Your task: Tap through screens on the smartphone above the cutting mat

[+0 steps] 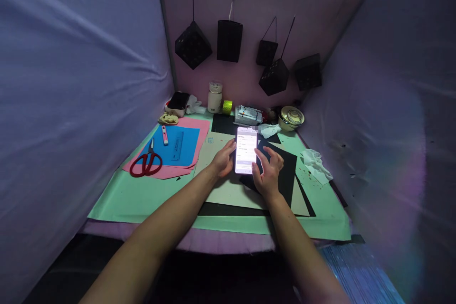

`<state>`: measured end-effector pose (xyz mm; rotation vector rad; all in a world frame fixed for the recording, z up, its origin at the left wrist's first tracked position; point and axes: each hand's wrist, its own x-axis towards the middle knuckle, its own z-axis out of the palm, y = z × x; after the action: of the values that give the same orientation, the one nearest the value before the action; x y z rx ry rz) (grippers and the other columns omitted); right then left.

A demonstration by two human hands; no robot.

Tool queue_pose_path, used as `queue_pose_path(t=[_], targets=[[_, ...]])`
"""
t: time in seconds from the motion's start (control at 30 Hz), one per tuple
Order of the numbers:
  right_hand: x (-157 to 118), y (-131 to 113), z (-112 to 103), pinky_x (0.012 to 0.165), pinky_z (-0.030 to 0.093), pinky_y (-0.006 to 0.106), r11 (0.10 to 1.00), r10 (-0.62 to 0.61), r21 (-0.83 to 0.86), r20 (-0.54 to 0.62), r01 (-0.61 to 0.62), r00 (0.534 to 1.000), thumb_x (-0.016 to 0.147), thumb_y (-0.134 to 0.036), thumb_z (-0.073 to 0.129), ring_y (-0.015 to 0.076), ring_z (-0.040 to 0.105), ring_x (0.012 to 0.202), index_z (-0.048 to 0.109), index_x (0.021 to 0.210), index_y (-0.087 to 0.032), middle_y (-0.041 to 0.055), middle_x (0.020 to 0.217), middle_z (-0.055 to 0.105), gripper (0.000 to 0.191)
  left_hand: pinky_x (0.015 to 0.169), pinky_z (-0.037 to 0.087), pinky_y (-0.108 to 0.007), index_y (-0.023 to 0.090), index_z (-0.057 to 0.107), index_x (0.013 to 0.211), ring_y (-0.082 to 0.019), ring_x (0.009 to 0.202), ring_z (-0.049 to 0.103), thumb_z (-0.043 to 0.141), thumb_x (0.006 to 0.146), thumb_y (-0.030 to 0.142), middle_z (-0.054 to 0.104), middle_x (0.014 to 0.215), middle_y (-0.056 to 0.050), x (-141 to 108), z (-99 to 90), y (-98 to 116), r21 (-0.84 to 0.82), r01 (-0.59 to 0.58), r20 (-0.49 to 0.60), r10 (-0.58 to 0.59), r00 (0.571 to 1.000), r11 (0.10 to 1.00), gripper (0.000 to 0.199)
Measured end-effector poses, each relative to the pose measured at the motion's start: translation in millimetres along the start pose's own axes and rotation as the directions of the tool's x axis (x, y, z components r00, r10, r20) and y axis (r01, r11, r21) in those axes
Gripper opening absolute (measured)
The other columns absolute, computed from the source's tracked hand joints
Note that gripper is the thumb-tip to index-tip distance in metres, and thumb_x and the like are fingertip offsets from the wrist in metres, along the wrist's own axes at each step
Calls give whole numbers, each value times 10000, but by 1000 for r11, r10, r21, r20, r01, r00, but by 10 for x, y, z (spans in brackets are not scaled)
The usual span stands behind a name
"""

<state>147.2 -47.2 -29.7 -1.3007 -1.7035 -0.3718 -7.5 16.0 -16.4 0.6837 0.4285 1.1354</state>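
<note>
A lit smartphone [245, 152] is held upright over the middle of the table, its bright screen facing me. My left hand [224, 158] grips its left edge, with the fingers partly hidden behind it. At its lower right, my right hand [268, 171] has its fingers apart, with the thumb and index fingertip at the screen's right side. Whether those fingertips press the glass cannot be made out. Under the hands lie a grey-white board [224, 192] and black sheets [287, 171].
Red-handled scissors [146, 164], a pink cutter [164, 135] and a ruler [178, 146] lie at left on blue paper [192, 140]. Behind stand a white bottle [214, 98], yellow tape [227, 107] and a lidded bowl [291, 118]. Black boxes [193, 46] hang above.
</note>
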Motion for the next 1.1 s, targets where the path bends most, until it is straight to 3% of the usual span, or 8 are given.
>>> queue_pose_path(t=[0.3,0.57,0.73,1.1], targets=[[-6,-32,-70,929,361,462,984,-176,32,-44,178,983,854,-260,580,264,475,1070,754,889,-308,29,1150,605,184,1041,414,-456,176,599,1114,-248,1101,622,545,919,212,689,1095,-76,24,-4,13,-19,-33,-61,32,998,999,206],[-7,-49,-53,940,338,463,985,-175,0,5,175,985,857,-249,598,264,464,1083,751,953,-322,20,1196,616,195,1030,429,-443,181,596,1106,-229,1050,642,525,927,206,702,1044,-64,36,-16,5,-28,-39,-58,38,998,999,194],[-10,-43,-58,945,335,450,984,-176,1,-41,176,984,849,-228,587,258,472,1083,745,965,-320,17,1191,623,216,1032,426,-443,173,598,1086,-230,1052,640,519,927,192,701,1038,-64,36,-5,13,-30,-47,-70,44,997,998,178],[-25,-36,-60,961,334,470,994,-109,1,36,109,993,839,-227,589,264,469,1101,744,967,-335,5,1188,634,229,1038,412,-435,176,593,1114,-237,1060,638,575,903,222,689,1081,-77,28,-7,9,-37,-42,-60,40,997,998,217]])
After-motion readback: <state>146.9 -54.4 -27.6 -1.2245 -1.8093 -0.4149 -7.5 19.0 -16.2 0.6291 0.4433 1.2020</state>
